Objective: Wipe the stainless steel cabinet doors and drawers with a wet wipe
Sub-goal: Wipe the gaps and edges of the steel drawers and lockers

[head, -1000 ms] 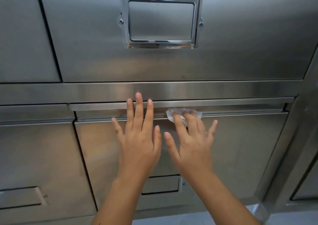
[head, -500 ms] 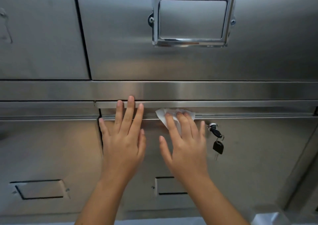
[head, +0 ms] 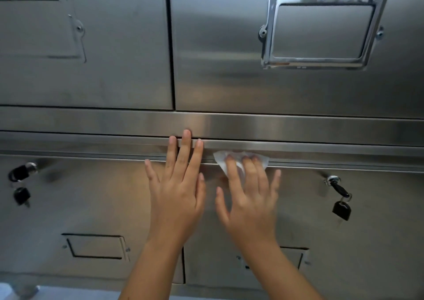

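A stainless steel cabinet fills the view, with two upper drawers (head: 229,70) above two lower doors (head: 344,242). My right hand (head: 247,199) lies flat on the right lower door, its straight fingers pressing a white wet wipe (head: 221,158) against the door's top lip. My left hand (head: 177,192) rests flat beside it with fingers spread, fingertips reaching the horizontal rail (head: 298,127) over the seam between the two doors. Most of the wipe is hidden under my fingers.
A key with a black fob (head: 341,209) hangs from the right door's lock. Another key (head: 21,195) hangs from the left door's lock. A chrome label frame (head: 321,31) sits on the upper right drawer. Recessed label holders (head: 96,246) sit low on the doors.
Both hands and the wipe have slid left along the top lip of the lower doors. The view shifted left, bringing the left door and its key into sight.
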